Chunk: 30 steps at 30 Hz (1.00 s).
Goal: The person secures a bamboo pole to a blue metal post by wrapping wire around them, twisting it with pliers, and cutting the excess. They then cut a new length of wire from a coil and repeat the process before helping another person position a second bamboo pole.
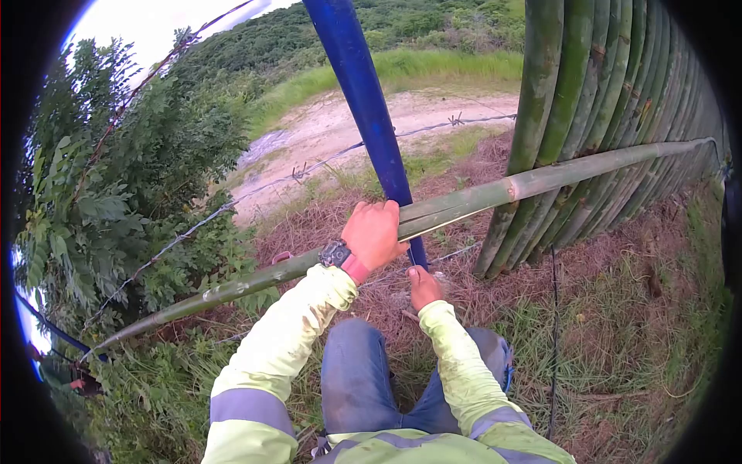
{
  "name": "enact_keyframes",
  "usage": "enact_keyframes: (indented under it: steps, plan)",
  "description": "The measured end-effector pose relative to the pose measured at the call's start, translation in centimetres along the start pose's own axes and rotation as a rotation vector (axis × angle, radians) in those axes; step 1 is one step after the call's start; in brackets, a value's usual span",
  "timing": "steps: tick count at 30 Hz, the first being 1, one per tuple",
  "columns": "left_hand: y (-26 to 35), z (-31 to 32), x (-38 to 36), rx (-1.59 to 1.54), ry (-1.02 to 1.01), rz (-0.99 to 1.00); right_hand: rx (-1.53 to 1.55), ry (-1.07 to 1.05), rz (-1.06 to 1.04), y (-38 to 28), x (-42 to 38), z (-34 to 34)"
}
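Note:
A long green bamboo pole (456, 207) runs crosswise in front of me, slanting up to the right. My left hand (376, 234) is wrapped over it, right beside the blue post (363, 85). The pole lies on my side of the post. Below it, my right hand (425, 288) is closed by the lower part of the post, thumb uppermost. A thin strand seems to run down the post towards this thumb; what the fingers hold is hidden. My left wrist carries a dark watch (334, 254) and a reddish band.
Upright green bamboo canes (572, 85) form a fence on the right, with the pole crossing them. Barbed wire (297, 174) stretches behind the post. Leafy bushes (131, 185) stand left, and part of another person (75, 383) shows at the far left edge. Dry grass covers the ground.

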<state>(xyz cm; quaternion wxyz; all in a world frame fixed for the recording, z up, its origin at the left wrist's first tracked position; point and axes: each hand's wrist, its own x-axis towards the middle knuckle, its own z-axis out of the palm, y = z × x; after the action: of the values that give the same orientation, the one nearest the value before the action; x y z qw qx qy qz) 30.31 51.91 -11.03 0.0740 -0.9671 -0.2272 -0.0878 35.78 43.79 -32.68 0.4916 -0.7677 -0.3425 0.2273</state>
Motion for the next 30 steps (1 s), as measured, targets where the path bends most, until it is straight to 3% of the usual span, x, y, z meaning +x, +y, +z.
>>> enact_keyframes:
  steps: [5, 9, 11, 12, 15, 17, 21, 24, 25, 27, 28, 30]
  plan:
    - [0.1, -2.7, -0.8, -0.045, -0.057, -0.074, 0.099, 0.012, -0.067, -3.2, 1.0, -0.6]
    - [-2.6, -3.6, -1.4, -0.325, -0.123, -0.239, 0.096, 0.052, -0.111, -5.5, 1.9, -1.9]
    - [-3.6, -2.8, -1.3, -0.561, 0.045, -0.275, 0.012, 0.156, -0.179, -6.8, 2.4, -2.2]
    - [-3.3, -2.8, -1.1, -0.615, 0.100, -0.197, -0.059, 0.150, -0.154, -7.7, 2.6, -2.9]
    - [-2.0, -2.5, -0.2, -0.774, 0.199, -0.201, -0.016, 0.287, -0.234, -7.7, 3.6, -2.7]
    - [-2.0, -1.8, 0.4, -0.746, 0.257, -0.207, -0.048, 0.275, -0.219, -8.1, 3.3, -3.5]
    - [-1.1, -3.0, 1.4, -0.751, 0.396, -0.227, -0.057, 0.179, -0.221, -7.5, 1.9, -5.7]
    - [-0.3, -3.8, 0.8, -0.597, 0.553, -0.078, 0.300, -0.160, -0.004, -5.2, 0.0, -7.6]
    - [0.2, -3.4, 0.3, -0.605, 0.549, -0.084, 0.294, -0.162, 0.003, -4.8, -0.6, -8.2]
    - [1.4, -2.4, -1.0, -0.718, 0.619, -0.156, 0.696, -0.392, 0.054, -4.4, -1.6, -8.9]
    - [2.2, -1.6, -2.0, -0.825, 0.656, -0.140, 0.832, -0.391, 0.159, -5.2, -2.1, -9.1]
    - [3.1, -1.8, -3.4, -0.866, 0.602, -0.170, 0.834, -0.441, 0.142, -6.5, -2.8, -10.0]
